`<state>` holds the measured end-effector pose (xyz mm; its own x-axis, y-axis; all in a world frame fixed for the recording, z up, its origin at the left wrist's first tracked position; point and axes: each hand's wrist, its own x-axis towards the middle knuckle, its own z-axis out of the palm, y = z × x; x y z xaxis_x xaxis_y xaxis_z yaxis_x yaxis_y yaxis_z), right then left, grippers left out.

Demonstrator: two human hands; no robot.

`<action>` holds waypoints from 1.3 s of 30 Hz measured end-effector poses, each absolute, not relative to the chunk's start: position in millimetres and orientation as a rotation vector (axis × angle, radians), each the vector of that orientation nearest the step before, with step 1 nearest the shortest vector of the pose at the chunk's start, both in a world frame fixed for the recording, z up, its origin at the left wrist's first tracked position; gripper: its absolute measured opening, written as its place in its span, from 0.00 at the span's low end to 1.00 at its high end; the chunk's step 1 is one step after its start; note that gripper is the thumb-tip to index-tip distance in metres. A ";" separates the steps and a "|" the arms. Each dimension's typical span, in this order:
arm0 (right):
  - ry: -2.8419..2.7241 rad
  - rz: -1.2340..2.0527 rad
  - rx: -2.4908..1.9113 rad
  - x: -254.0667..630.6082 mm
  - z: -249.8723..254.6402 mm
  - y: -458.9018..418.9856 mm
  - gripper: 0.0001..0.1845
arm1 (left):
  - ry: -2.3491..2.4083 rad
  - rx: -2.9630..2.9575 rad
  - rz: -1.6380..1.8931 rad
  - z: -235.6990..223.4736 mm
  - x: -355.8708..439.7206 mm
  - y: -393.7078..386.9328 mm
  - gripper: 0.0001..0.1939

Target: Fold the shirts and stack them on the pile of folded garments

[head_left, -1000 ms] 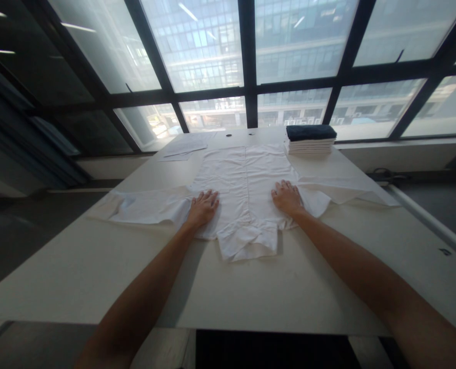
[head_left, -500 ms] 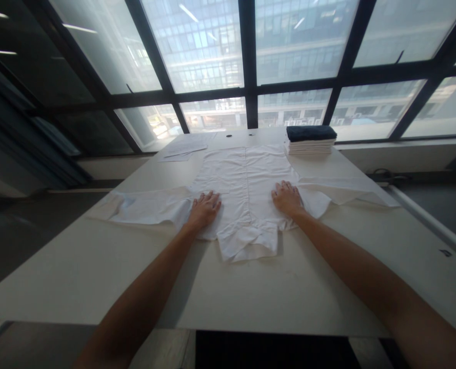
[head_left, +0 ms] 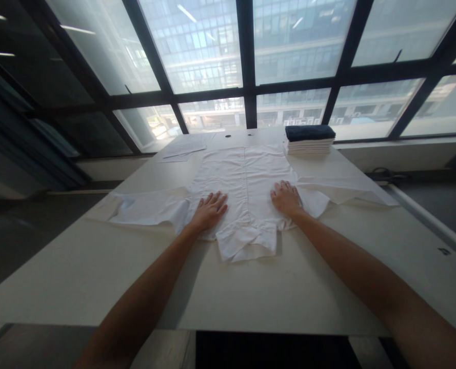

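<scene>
A white long-sleeved shirt [head_left: 228, 169] lies spread on the white table [head_left: 251, 297], its collar end toward me and its sleeves stretched out to both sides. My left hand [head_left: 210, 211] rests flat on the left part of the shirt's body, fingers spread. On the right part, close to where the right sleeve begins, my right hand [head_left: 286, 198] lies palm down with its fingers extended. Neither hand grips the cloth. Wrinkles run across the fabric, and a line of buttons or a seam goes down its middle.
Toward the far right of the table is a stack of folded white cloth [head_left: 309, 147] with a dark folded cloth [head_left: 310, 132] on top. Sheets of paper [head_left: 181, 148] lie at the far left. Large framed windows stand behind the table.
My left hand has slid slightly to the right over the shirt, its fingers more spread. My right hand stays in nearly the same place.
</scene>
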<state>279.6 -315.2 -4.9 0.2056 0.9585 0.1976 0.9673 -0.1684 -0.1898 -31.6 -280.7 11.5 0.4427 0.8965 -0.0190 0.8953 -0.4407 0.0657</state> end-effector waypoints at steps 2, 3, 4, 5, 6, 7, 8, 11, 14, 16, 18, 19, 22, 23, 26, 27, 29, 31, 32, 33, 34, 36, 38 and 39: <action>-1.819 -0.034 -2.222 279.5 -5.2 -313.7 0.31 | 1.633 2.619 0.000 12.3 -31.2 -281.8 0.31; -1.823 -0.024 -2.225 279.4 -5.5 -312.9 0.32 | 1.637 2.622 -0.004 12.7 -30.8 -282.5 0.31; -1.834 -0.009 -2.227 279.3 -5.7 -312.2 0.32 | 1.640 2.624 -0.004 13.2 -30.3 -283.5 0.31; -1.847 0.007 -2.229 279.2 -6.0 -312.1 0.33 | 1.643 2.624 -0.003 13.8 -29.9 -285.0 0.31; -1.862 0.020 -2.232 279.1 -6.2 -312.9 0.33 | 1.648 2.624 -0.003 14.2 -29.6 -287.3 0.31; -1.875 0.026 -2.231 278.9 -6.5 -314.8 0.33 | 1.654 2.625 -0.005 14.5 -29.4 -290.3 0.31; -1.883 0.022 -2.228 278.7 -6.9 -318.0 0.33 | 1.661 2.629 -0.006 14.6 -29.4 -294.3 0.31; -1.891 -0.017 -2.207 277.9 -8.7 -334.6 0.33 | 1.669 2.657 -0.011 12.7 -31.5 -311.0 0.31; -1.895 -0.044 -2.190 277.0 -10.5 -354.0 0.33 | 1.672 2.682 -0.021 9.5 -36.5 -328.6 0.30; -1.893 -0.039 -2.191 276.3 -11.1 -362.5 0.33 | 1.674 2.673 -0.045 8.6 -39.6 -335.8 0.30; -1.884 -0.024 -2.196 275.4 -11.2 -365.6 0.33 | 1.671 2.630 -0.080 9.7 -39.6 -337.5 0.31; -1.878 -0.017 -2.197 274.9 -11.1 -365.6 0.33 | 1.680 2.598 -0.089 10.9 -37.5 -336.4 0.31; -1.862 -0.012 -2.191 273.6 -10.5 -363.3 0.33 | 1.713 2.548 -0.052 15.0 -18.3 -327.7 0.32; -1.861 -0.010 -2.189 273.4 -10.3 -362.6 0.33 | 1.702 2.560 -0.024 16.0 -7.5 -323.6 0.32; -1.867 -0.016 -2.180 273.5 -9.3 -362.6 0.33 | 1.599 2.606 0.025 17.5 31.9 -309.0 0.32; -1.869 -0.018 -2.178 273.8 -8.9 -363.1 0.33 | 1.578 2.606 0.021 17.5 44.4 -303.3 0.32; -1.870 -0.021 -2.175 274.2 -7.8 -364.1 0.32 | 1.575 2.593 0.000 17.3 62.5 -290.1 0.33; -1.869 -0.016 -2.172 274.5 -6.7 -364.8 0.32 | 1.600 2.588 -0.018 16.9 65.6 -274.8 0.32; -1.869 -0.013 -2.170 274.5 -6.2 -365.0 0.32 | 1.622 2.586 -0.021 16.7 60.4 -266.4 0.32; -1.868 -0.010 -2.168 274.5 -5.8 -365.1 0.32 | 1.654 2.580 -0.022 16.5 51.1 -257.8 0.32; -1.867 -0.010 -2.168 274.4 -5.4 -365.1 0.32 | 1.698 2.570 -0.022 16.4 38.4 -249.2 0.32; -1.866 -0.012 -2.171 274.3 -4.9 -365.0 0.32 | 1.859 2.498 -0.009 16.4 7.0 -233.3 0.32; -1.871 -0.010 -2.180 274.4 -4.5 -365.0 0.32 | 2.022 2.398 -0.019 16.7 -23.4 -221.6 0.33; -1.875 -0.011 -2.183 274.6 -4.5 -365.0 0.32 | 2.068 2.364 -0.024 16.8 -35.3 -217.9 0.33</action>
